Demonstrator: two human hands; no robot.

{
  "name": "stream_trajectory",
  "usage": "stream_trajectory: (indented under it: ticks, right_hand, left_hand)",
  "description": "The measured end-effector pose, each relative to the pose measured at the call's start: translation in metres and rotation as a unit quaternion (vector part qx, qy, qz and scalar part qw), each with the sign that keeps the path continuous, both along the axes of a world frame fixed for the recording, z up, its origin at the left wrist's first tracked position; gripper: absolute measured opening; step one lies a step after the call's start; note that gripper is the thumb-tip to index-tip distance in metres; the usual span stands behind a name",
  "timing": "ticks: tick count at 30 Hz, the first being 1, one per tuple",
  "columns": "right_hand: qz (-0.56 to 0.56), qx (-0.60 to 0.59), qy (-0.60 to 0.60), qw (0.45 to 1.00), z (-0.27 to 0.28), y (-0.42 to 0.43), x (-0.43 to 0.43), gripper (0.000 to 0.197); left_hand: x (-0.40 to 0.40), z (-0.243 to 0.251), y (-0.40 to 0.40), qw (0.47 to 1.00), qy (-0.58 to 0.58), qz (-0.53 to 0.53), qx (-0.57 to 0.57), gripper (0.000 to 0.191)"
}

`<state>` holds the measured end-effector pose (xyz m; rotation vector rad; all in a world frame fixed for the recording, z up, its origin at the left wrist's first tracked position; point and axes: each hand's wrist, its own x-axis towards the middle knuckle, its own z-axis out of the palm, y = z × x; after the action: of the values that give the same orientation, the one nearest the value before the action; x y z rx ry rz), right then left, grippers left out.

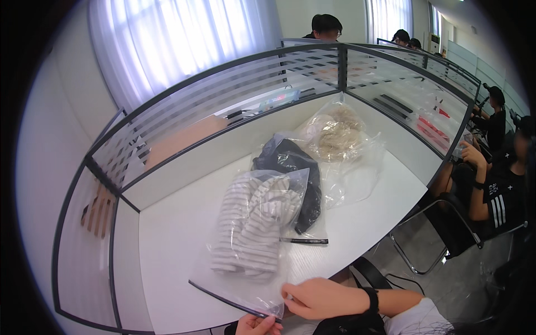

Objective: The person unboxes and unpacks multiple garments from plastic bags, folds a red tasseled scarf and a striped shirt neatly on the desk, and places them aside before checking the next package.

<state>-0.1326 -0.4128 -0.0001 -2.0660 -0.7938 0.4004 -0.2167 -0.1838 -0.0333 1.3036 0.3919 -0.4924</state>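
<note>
My left hand (256, 325) pinches the right end of the black closure strip (228, 302) on a clear plastic bag (255, 289). Inside that bag lies a folded grey-and-white striped garment (247, 234). My right hand (324, 298), with a black band on its wrist, is at the bag's lower right edge, fingers curled. Whether those fingers grip the plastic cannot be made out. Partly beneath the striped garment's bag is another clear bag holding a dark garment (287, 157), its black closure strip (307, 241) showing at the right.
Farther back on the white desk (176, 251), a clear bag holds a beige fluffy item (341, 134). A dark-framed partition (343, 67) borders the desk. On the right, a seated person (498, 188) is near a metal-framed chair (418, 259). Others sit beyond the partition.
</note>
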Motion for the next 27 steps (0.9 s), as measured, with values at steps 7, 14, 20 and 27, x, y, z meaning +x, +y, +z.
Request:
stream_trajectory:
  ticks: [7,14,20,27]
  right_hand:
    - [0.082,0.096,0.404,0.906,-0.040,-0.021,-0.016,0.053]
    - [0.150,0.155,0.514,0.830,-0.064,-0.020,-0.009,0.038]
    - [0.156,0.228,0.524,0.806,-0.060,-0.013,-0.012,0.029]
    - [0.154,0.224,0.493,0.827,-0.059,-0.020,-0.011,0.032]
  left_hand:
    - [-0.002,-0.015,-0.029,0.928,-0.271,-0.119,0.224,0.022]
    - [-0.014,-0.024,-0.023,0.906,-0.183,-0.247,0.291,0.035]
    - [-0.008,-0.006,-0.017,0.959,-0.137,-0.175,0.175,0.025]
    - [0.002,-0.006,0.001,0.998,-0.018,0.002,0.064,0.039]
